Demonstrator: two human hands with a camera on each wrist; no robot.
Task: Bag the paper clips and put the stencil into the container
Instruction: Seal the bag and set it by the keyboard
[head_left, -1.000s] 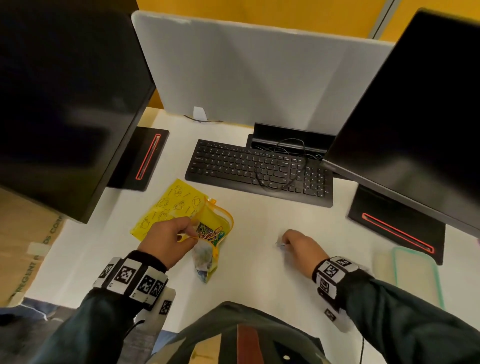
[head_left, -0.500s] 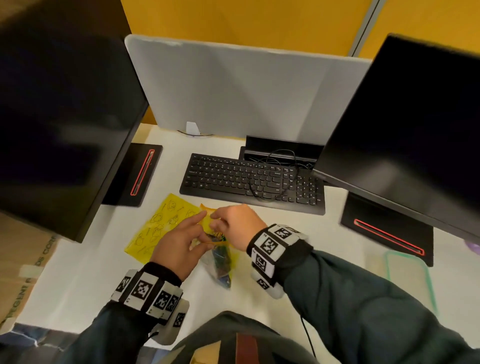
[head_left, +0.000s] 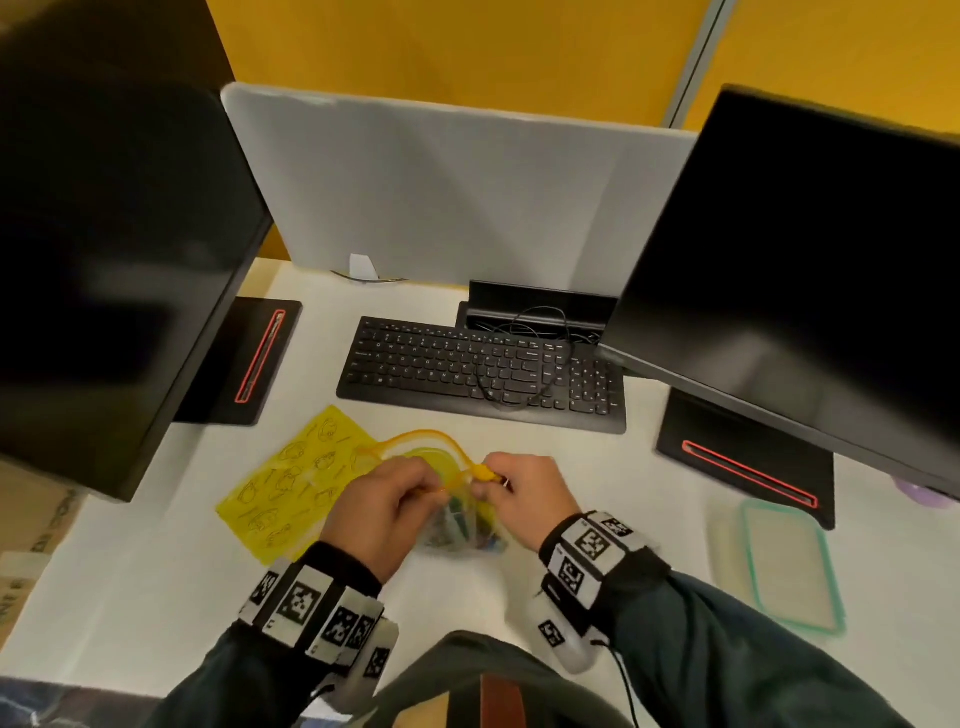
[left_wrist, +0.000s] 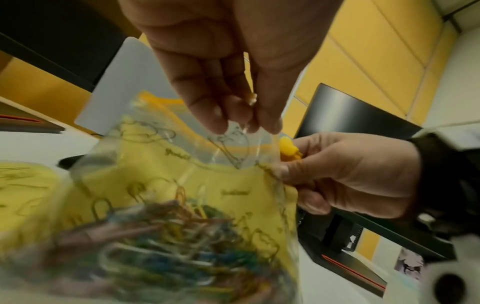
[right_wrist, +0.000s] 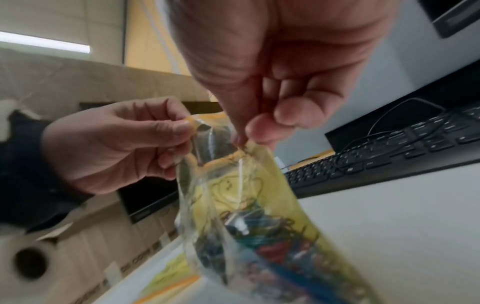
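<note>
A clear zip bag (head_left: 460, 530) with an orange zip strip hangs just above the desk between both hands. Coloured paper clips (left_wrist: 168, 236) fill its bottom. My left hand (head_left: 431, 488) pinches the left part of the bag's top edge (right_wrist: 191, 125). My right hand (head_left: 493, 480) pinches the right end of the zip at its yellow slider (left_wrist: 287, 148). The far side of the bag's mouth arches open. The yellow stencil (head_left: 291, 483) lies flat on the desk to the left, partly under the bag. The container (head_left: 784, 561), clear with a green rim, sits at the right.
A black keyboard (head_left: 478, 371) with a loose cable lies behind the hands. Two dark monitors (head_left: 810, 270) overhang the desk on both sides, on black bases with red stripes (head_left: 748, 473). A grey divider panel (head_left: 441, 192) stands at the back. Cardboard boxes (head_left: 31, 525) stand left of the desk.
My right hand left the desk at the right, came over to the bag and took hold of its zip end. My left hand kept holding the bag.
</note>
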